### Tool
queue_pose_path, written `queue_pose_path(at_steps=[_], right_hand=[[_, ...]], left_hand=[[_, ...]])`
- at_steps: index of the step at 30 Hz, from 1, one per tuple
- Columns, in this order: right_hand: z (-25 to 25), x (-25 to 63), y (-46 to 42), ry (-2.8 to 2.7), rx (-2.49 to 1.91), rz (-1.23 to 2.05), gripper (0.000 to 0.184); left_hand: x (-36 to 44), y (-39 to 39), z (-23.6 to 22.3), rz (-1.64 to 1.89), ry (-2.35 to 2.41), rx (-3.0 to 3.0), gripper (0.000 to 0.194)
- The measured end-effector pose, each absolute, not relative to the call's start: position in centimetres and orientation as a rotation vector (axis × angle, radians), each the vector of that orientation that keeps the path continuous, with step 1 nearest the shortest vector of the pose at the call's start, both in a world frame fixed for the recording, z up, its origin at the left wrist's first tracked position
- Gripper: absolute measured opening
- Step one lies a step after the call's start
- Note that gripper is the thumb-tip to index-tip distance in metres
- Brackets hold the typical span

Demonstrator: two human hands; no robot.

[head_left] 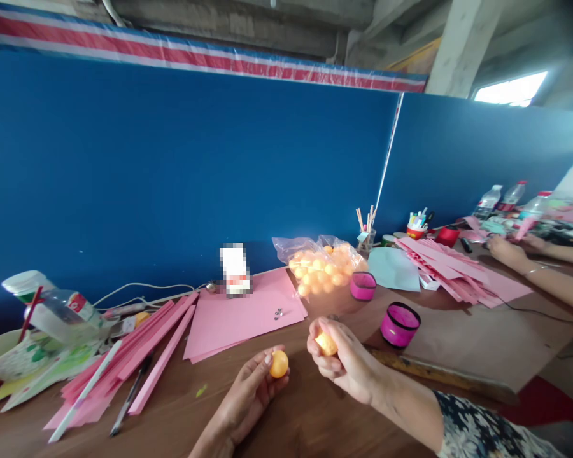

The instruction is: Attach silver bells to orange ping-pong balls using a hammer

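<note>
My left hand pinches an orange ping-pong ball between thumb and fingers, low over the brown table. Just to its right, my right hand has its fingers wrapped round a second orange ping-pong ball. The two balls are apart from each other. Behind my hands lies a clear plastic bag with many more orange balls in it. Pink paper sheets lie beyond my left hand, with several small metal pieces on them.
Two magenta fabric rings stand right of the bag. A worn wooden bar lies behind my right forearm. Pink paper strips and a pen are at left. Further right, a co-worker's hands are near bottles. A blue partition closes the back.
</note>
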State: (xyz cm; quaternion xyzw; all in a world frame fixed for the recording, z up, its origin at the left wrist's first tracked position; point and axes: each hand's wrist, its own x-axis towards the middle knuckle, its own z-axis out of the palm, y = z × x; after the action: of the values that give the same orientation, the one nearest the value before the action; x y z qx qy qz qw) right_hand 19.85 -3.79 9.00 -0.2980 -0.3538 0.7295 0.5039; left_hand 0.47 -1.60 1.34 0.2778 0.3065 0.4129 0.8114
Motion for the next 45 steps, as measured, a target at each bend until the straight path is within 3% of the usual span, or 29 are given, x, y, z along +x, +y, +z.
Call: queue_pose_path(at_steps=[7,22,28,36,40,45], right_hand=[[8.1,19.9,-2.8,-0.635,-0.590,1.949,0.023],[8.1,19.5,-2.0,-0.822,-0.595,1.750,0.015],[9.6,17.9,0.3,-0.998,-0.856,1.615,0.012],[11.4,10.0,7.8,-1.691,-0.960,1.354,0.013],[10.5,4.2,11.8,-2.155,-1.014,0.878,0.019],[9.0,-3.7,15.5,-2.329,-1.017,0.727,0.020]], left_hand=[[0.5,-1.5,1.0,0.886,0.650,0.585,0.027],[0.4,-1.3,0.9,0.879,0.627,0.574,0.028],[0.5,-1.4,0.6,0.910,0.617,0.559,0.026],[0.7,-1.2,1.0,0.909,0.571,0.558,0.027],[0.6,-1.0,0.8,0.893,0.553,0.530,0.027],[1.0,-0.7,0.6,0.913,0.505,0.519,0.023]])
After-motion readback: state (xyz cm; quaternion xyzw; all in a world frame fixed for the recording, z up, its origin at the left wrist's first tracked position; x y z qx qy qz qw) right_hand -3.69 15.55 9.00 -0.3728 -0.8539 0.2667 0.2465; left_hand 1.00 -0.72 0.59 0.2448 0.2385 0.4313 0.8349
